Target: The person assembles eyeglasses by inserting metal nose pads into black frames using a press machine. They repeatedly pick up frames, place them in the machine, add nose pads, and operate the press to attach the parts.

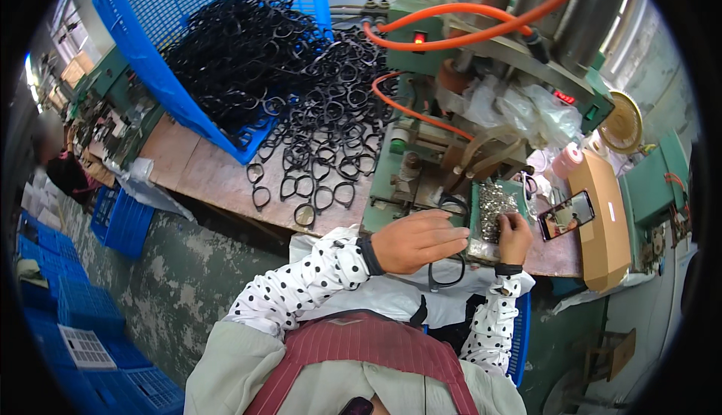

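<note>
My left hand (pixel 416 243) reaches across the front of a green press machine (pixel 387 178), its fingers together over a black eyeglass frame (pixel 449 286). One rim shows below the hand and the other above it; the hand covers the bridge. The thumb is hidden. To its right, my right hand (pixel 514 240) is at the edge of a tray full of small shiny metal parts (pixel 492 206). Its fingertips are pinched together, and anything between them is too small to make out.
A blue basket (pixel 135 50) tipped on its side spills black eyeglass frames (pixel 323 152) over the table at left. Orange hoses (pixel 451 13) arch over the machine. A phone (pixel 566 216) leans by a cardboard box (pixel 603 223) at right. Blue crates (pixel 83 302) line the floor.
</note>
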Available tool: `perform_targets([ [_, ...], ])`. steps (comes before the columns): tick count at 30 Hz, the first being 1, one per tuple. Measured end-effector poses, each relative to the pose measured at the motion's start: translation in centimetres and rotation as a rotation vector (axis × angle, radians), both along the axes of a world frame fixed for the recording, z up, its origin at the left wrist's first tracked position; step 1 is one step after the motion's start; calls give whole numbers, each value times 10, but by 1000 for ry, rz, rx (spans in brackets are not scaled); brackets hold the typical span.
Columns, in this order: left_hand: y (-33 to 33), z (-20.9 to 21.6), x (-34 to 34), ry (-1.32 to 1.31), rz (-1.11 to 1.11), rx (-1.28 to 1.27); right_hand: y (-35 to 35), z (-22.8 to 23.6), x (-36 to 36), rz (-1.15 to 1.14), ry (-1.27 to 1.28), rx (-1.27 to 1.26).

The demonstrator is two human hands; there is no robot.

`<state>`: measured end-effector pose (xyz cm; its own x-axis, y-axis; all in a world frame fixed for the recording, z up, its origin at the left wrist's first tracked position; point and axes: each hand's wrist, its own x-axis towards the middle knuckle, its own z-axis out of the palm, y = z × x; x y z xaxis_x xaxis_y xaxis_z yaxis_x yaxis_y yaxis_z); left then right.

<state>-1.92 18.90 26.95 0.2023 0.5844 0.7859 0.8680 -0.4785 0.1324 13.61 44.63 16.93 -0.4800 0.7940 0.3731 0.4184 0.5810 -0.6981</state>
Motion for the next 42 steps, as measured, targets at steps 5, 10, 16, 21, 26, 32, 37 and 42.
perform_targets([
  [5,-9,4,8,28,127,-22,-10,2,-5,-14,206,138],
  [10,-51,-36,-32,-35,502,76,-15,2,0,-41,268,107],
  [16,-119,-78,-127,213,1002,-616,-15,-4,-2,-76,299,84],
  [21,-127,-80,-174,362,745,-871,-17,6,-6,-46,243,217],
  [26,-112,-48,-168,-165,649,-626,-36,28,-26,109,459,-210],
  [32,-63,-15,-96,-326,750,47,-86,97,-45,306,539,-356],
  [37,-22,26,-22,82,412,170,-115,118,-50,399,559,-560],
  [42,0,20,7,-29,188,91,-126,121,-56,372,571,-596],
])
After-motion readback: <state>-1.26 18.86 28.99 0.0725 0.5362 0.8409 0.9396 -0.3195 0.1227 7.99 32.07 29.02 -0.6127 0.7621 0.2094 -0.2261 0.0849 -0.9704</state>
